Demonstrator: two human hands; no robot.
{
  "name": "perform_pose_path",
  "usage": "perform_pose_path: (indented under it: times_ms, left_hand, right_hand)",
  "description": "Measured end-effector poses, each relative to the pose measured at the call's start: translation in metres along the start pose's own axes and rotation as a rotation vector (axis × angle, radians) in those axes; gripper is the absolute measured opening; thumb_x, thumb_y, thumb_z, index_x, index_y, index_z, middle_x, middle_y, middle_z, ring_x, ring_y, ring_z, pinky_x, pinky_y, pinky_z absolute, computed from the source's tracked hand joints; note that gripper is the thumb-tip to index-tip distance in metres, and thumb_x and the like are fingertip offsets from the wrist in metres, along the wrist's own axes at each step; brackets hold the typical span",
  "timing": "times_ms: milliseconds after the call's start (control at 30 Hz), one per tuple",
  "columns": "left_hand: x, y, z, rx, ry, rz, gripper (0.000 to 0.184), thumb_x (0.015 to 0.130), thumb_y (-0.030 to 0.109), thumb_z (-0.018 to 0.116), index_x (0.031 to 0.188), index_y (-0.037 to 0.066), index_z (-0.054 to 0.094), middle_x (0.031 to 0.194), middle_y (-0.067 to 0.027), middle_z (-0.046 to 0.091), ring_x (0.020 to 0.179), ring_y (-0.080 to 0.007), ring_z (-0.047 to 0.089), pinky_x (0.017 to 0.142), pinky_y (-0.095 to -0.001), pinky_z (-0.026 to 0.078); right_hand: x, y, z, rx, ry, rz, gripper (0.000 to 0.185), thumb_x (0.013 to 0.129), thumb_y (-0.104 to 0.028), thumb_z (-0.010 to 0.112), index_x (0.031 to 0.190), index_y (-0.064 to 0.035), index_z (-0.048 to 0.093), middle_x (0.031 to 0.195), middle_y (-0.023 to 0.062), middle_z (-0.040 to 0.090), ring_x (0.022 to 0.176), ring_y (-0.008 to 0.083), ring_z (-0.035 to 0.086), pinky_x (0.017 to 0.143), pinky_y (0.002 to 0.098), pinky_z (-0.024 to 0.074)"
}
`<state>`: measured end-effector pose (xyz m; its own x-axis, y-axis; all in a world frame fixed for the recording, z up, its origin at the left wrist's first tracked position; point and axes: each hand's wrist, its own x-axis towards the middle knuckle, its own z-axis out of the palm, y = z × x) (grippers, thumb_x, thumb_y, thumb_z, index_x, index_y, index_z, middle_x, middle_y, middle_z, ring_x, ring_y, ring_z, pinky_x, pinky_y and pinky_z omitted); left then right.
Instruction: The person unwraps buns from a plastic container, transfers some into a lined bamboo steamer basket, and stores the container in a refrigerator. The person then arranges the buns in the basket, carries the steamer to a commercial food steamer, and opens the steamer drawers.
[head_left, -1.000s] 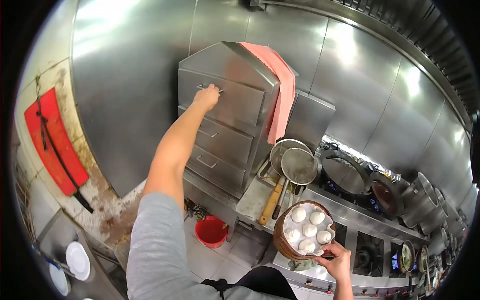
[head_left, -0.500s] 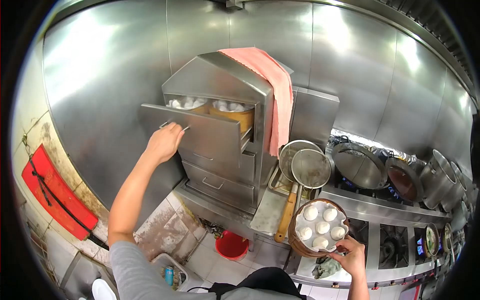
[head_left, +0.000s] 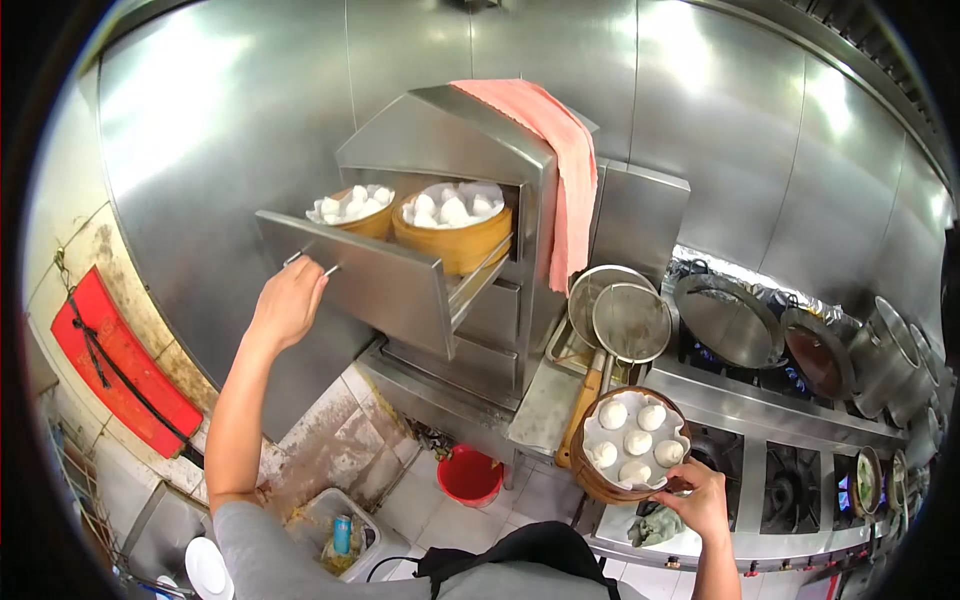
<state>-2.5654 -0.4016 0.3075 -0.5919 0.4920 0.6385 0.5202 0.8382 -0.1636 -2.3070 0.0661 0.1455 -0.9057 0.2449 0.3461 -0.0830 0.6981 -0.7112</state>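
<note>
My left hand (head_left: 288,303) is closed around the bar handle of a steel drawer (head_left: 375,278), pulled out from the steamer cabinet (head_left: 440,130). Inside the drawer stand two round bamboo steamer baskets, one at the right (head_left: 455,243) and one at the left (head_left: 372,224), both filled with white buns. My right hand (head_left: 697,497) grips the rim of another bamboo steamer basket (head_left: 603,488), thumb on top. Several white buns (head_left: 638,442) sit on its paper liner. This basket is by the counter edge; what supports it underneath is hidden.
A pink towel (head_left: 560,150) drapes over the cabinet. Wire strainers (head_left: 632,322) with wooden handles lie beside it. Woks (head_left: 728,318) and burners (head_left: 793,488), some with blue flames, line the right. Below are a red bucket (head_left: 470,476) and a waste bin (head_left: 375,550).
My left hand has drawn the drawer farther out toward me, exposing more of both baskets inside. My right hand still holds its basket in nearly the same place.
</note>
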Motion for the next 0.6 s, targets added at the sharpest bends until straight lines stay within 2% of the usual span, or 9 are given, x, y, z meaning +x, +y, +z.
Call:
perform_pose_path:
  times_ms: [233,333,400,433,500,600]
  left_hand:
    - [-0.040,-0.006,-0.023,0.010,0.042,-0.064,0.013,0.086,0.012,0.049,0.081,0.000,0.048,0.078,-0.0153,0.047,0.076,-0.0349,0.049,0.066,-0.0426,0.041]
    - [-0.044,-0.012,-0.014,0.004,0.128,-0.022,0.012,0.084,0.011,0.052,0.078,0.001,0.048,0.077,-0.0144,0.047,0.074,-0.0333,0.049,0.065,-0.0418,0.040]
    - [-0.039,-0.013,-0.002,0.174,0.281,0.052,0.012,0.081,0.012,0.055,0.075,0.003,0.049,0.076,-0.0132,0.047,0.073,-0.0312,0.048,0.064,-0.0404,0.038]
    - [-0.037,-0.014,0.003,0.169,0.266,0.045,0.012,0.081,0.012,0.055,0.075,0.003,0.049,0.076,-0.0132,0.047,0.073,-0.0312,0.048,0.064,-0.0404,0.038]
    - [-0.026,-0.014,0.019,0.232,0.440,0.079,0.013,0.079,0.014,0.058,0.074,0.006,0.049,0.076,-0.0112,0.048,0.072,-0.0291,0.048,0.063,-0.0391,0.037]
    - [0.005,-0.011,0.047,0.258,0.449,0.074,0.016,0.079,0.019,0.058,0.073,0.007,0.050,0.075,-0.0095,0.049,0.073,-0.0279,0.049,0.063,-0.0393,0.039]
  right_hand:
    - [0.007,-0.004,-0.006,-0.005,-0.060,-0.007,0.032,0.053,-0.004,0.082,0.076,0.0003,0.060,0.072,0.0071,0.061,0.063,0.0163,0.065,0.056,0.0250,0.0502]
    - [0.009,-0.002,-0.003,0.009,-0.072,-0.028,0.032,0.053,-0.002,0.081,0.077,0.0011,0.060,0.073,0.0070,0.061,0.063,0.0149,0.065,0.056,0.0241,0.0501]
    - [0.013,0.001,0.002,0.014,-0.088,-0.023,0.032,0.053,-0.001,0.081,0.077,0.0011,0.060,0.073,0.0069,0.060,0.063,0.0147,0.065,0.056,0.0241,0.0499]
    - [0.011,-0.002,0.002,0.017,-0.098,-0.011,0.032,0.053,-0.001,0.081,0.077,0.0011,0.060,0.073,0.0068,0.060,0.063,0.0145,0.065,0.056,0.0240,0.0498]
    - [0.015,-0.010,0.003,-0.042,-0.103,-0.047,0.031,0.054,-0.002,0.081,0.077,0.0002,0.061,0.072,0.0062,0.060,0.062,0.0138,0.064,0.054,0.0239,0.0493]
    - [0.017,-0.011,0.006,-0.027,-0.095,-0.081,0.032,0.054,-0.002,0.081,0.078,0.0001,0.061,0.072,0.0061,0.060,0.061,0.0137,0.063,0.054,0.0239,0.0491]
